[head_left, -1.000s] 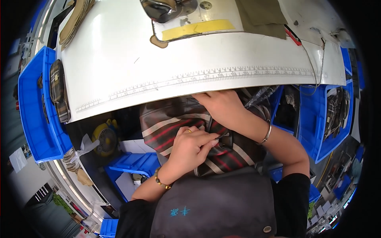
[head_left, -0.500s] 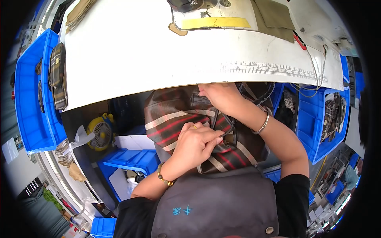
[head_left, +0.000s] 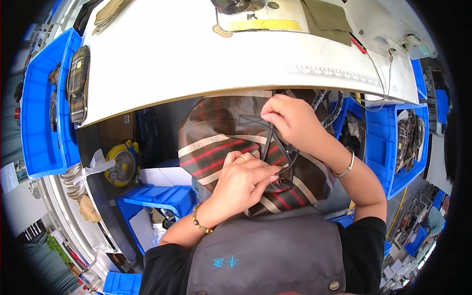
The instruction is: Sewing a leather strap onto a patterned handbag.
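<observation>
A brown plaid bag [head_left: 211,115] with red and cream stripes rests on my lap, partly under the table's front edge. Thin dark cord [head_left: 281,143] runs across its front between my hands and forms a loop. My left hand [head_left: 242,179] lies against the bag, thumb and forefinger pinched on the lower part of the cord. Higher up and to the right, my right hand [head_left: 295,120] is closed, its fingertips on the cord's upper part beside a stitched rectangular patch [head_left: 253,121]. The bag's far end is hidden beneath the tabletop.
The white table [head_left: 172,64] spans the front, with a printed ruler scale [head_left: 334,73] and olive fabric pieces [head_left: 327,22]. Blue bins stand left [head_left: 44,108] and right [head_left: 383,147]. A plaid pouch [head_left: 77,83] leans at the table's left end; a yellow fan [head_left: 123,164] sits below.
My right hand has moved right and away from the table edge, uncovering the stitched patch and more cord. My left hand stays pinched in nearly the same place. The view has shifted slightly.
</observation>
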Tool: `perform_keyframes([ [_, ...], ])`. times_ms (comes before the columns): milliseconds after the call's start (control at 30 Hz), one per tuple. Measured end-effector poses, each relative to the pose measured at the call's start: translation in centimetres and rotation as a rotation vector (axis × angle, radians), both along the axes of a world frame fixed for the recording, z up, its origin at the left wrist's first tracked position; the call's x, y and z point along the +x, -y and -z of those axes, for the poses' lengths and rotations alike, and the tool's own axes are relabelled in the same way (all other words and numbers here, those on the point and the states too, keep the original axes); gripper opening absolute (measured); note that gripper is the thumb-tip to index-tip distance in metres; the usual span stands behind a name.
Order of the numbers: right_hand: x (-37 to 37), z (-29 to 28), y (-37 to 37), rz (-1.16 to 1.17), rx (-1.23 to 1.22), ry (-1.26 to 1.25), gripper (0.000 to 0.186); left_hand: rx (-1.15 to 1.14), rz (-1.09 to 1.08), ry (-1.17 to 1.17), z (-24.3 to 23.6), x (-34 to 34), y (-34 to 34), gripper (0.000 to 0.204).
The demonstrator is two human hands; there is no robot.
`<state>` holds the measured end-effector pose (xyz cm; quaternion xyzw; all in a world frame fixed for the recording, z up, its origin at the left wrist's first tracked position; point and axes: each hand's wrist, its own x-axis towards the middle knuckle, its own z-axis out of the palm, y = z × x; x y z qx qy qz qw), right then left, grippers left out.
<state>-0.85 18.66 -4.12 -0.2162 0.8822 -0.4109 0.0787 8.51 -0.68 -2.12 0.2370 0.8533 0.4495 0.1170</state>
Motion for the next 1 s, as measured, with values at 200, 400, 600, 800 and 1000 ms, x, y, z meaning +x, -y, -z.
perform_keyframes([
  [200,3.0,-4.1,-1.1,0.181,-0.456,0.626,0.008,0.063,-0.07,-0.052,-0.6,2.1,0.1,0.023],
  [400,7.8,-5.9,-2.7,0.106,-0.559,0.689,0.008,0.088,-0.158,-0.232,-1.4,3.9,0.1,0.027],
  [600,11.6,-6.3,-2.9,0.119,-0.605,0.527,0.006,0.157,-0.193,-0.306,-1.6,4.9,0.2,0.029],
  [800,11.7,-5.8,-2.4,0.069,-0.557,0.205,0.006,0.163,-0.223,-0.281,-1.4,4.6,0.6,0.029],
  [1000,10.2,-4.2,-1.7,0.035,-0.52,0.087,0.005,0.148,-0.256,-0.226,-0.2,3.5,1.1,0.028],
])
